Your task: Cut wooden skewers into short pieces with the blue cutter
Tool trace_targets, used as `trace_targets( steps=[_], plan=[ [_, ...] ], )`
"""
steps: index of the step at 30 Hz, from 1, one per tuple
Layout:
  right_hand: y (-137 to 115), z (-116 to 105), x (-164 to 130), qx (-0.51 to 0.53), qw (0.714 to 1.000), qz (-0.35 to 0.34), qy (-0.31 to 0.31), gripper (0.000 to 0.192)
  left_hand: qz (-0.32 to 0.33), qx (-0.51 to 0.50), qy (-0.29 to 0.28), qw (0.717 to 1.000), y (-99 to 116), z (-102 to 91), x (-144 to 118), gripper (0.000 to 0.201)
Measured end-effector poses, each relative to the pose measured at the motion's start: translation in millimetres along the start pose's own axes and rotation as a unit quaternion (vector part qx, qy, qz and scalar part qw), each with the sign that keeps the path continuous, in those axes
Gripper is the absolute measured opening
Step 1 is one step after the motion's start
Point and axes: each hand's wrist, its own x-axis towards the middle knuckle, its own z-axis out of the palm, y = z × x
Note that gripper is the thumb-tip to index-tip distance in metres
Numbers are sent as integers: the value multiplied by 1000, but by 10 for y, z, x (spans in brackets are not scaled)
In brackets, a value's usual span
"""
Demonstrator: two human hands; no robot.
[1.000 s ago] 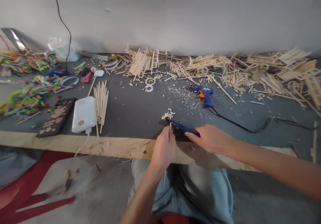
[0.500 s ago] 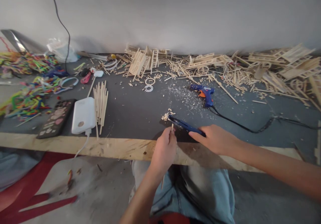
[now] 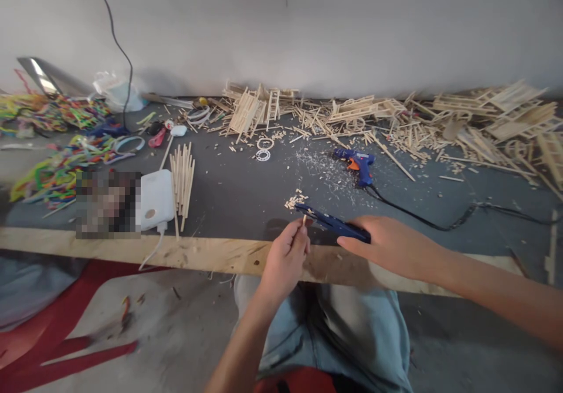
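Note:
My left hand [image 3: 285, 259] pinches a thin wooden stick [image 3: 304, 221] near the table's front edge, its tip poking up above my fingers. My right hand [image 3: 387, 245] grips the handle of a blue cutter [image 3: 328, 223], whose jaws reach left to the stick's tip. A small heap of cut stick pieces [image 3: 295, 199] lies just beyond the cutter's nose on the dark table top.
A blue glue gun [image 3: 358, 165] with a black cord lies behind. Stick frames and scraps [image 3: 396, 120] pile along the wall. A bundle of long sticks [image 3: 182, 179], a white power bank [image 3: 155, 199] and coloured pipe cleaners [image 3: 57, 158] sit at left. The wooden table edge [image 3: 211, 252] runs along the front.
The cutter and my right hand have shifted slightly right and toward me. My left hand has tilted, keeping the stick at the jaws. The view has drifted a little.

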Motion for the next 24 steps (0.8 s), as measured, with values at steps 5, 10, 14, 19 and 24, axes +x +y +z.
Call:
trace_targets(
  steps=[5, 10, 14, 19, 24],
  plan=[
    [-63, -24, -58, -10, 1000, -13, 5, 40, 12, 6, 13, 1000, -47, -23, -5, 32],
    [-11, 20, -14, -25, 999, -13, 18, 41, 0, 20, 31, 999, -70, -43, 21, 31],
    [71, 86, 120, -88, 994, -17, 62, 49, -30, 30, 65, 997, -84, -81, 74, 29],
    [98, 145, 230, -144, 982, -29, 118, 55, -51, -1, 93, 994, -61, -101, 119, 26],
    [54, 60, 207, -15, 998, -22, 49, 53, -79, -117, 111, 984, 90, -53, 119, 23]
  ],
)
